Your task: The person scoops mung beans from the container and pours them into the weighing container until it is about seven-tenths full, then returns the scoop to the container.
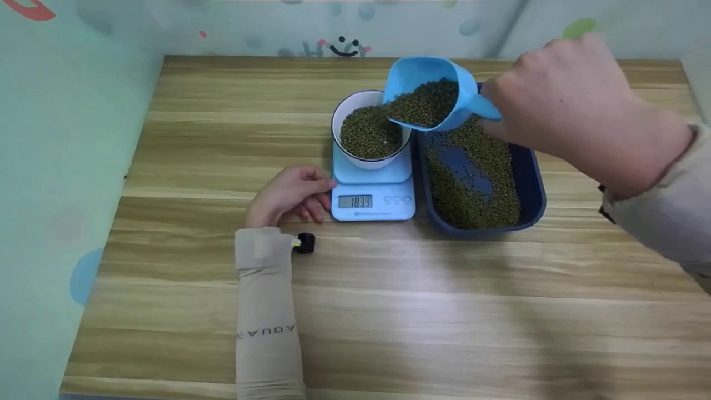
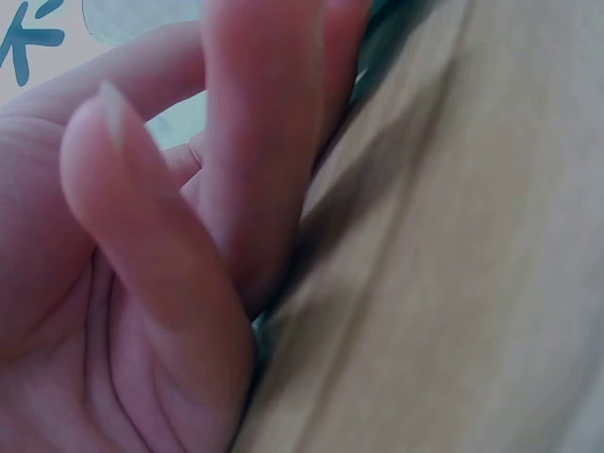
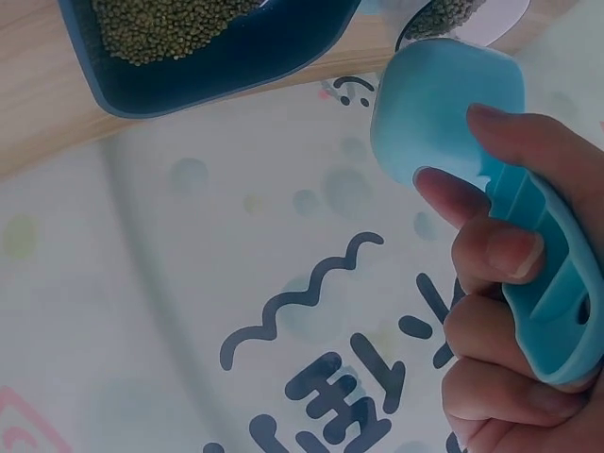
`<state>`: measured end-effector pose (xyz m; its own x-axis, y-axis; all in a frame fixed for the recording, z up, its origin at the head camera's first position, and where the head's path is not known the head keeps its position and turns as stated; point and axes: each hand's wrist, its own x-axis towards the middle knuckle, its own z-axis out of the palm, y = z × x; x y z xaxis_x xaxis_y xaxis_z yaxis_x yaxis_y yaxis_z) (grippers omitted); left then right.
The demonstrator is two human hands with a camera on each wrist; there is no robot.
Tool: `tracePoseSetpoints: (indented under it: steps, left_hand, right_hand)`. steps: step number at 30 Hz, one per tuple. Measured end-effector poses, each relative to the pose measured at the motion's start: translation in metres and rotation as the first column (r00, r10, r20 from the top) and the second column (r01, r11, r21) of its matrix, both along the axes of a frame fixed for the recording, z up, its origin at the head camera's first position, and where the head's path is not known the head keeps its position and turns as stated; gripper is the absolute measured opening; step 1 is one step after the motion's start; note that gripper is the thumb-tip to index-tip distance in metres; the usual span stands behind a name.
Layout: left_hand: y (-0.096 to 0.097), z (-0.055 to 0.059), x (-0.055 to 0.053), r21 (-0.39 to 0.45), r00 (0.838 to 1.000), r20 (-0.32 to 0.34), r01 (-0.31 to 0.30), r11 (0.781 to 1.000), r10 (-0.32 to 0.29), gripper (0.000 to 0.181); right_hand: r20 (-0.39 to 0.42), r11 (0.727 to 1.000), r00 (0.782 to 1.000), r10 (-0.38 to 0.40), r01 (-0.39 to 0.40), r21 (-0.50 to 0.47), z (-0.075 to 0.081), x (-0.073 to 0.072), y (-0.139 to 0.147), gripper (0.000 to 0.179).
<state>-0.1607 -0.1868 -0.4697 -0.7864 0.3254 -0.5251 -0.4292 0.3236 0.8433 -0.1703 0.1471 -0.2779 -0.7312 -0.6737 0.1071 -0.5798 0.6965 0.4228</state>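
My right hand grips the handle of a light-blue scoop, fingers wrapped around it in the right wrist view. Green mung beans fill part of the scoop, which is tilted with its lip over a white bowl. Beans slide from the lip onto the beans heaped in that bowl. Under the bowl is a light-blue kitchen scale; its display reads 183.9. My left hand rests at the scale's left edge, a fingertip right at its side, the other fingers loosely bent in the left wrist view.
Right of the scale stands a dark-blue tub of beans, its bottom showing through in the middle. A small black object lies by the left cuff. The wooden table meets a patterned wall at the back.
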Motion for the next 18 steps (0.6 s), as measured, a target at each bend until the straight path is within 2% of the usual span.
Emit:
tracePoseSetpoints:
  steps: [6,12,18]
  left_hand:
    - [-0.008,0.0,0.0,-0.028,1.0,0.01,-0.006,1.0,0.007,0.039]
    - [-0.015,-0.001,0.001,-0.006,0.999,0.029,-0.031,1.0,0.031,0.038]
    - [-0.019,0.0,0.004,-0.032,0.998,0.029,-0.054,0.998,0.055,0.038]
  right_hand:
    - [-0.01,1.0,1.0,0.017,-0.017,0.007,0.002,0.001,-0.019,0.039]
    - [0.004,1.0,1.0,0.03,-0.03,0.01,0.002,0.001,-0.037,0.039]
    - [0.022,0.997,0.999,0.034,-0.036,0.067,0.001,0.003,-0.052,0.044]
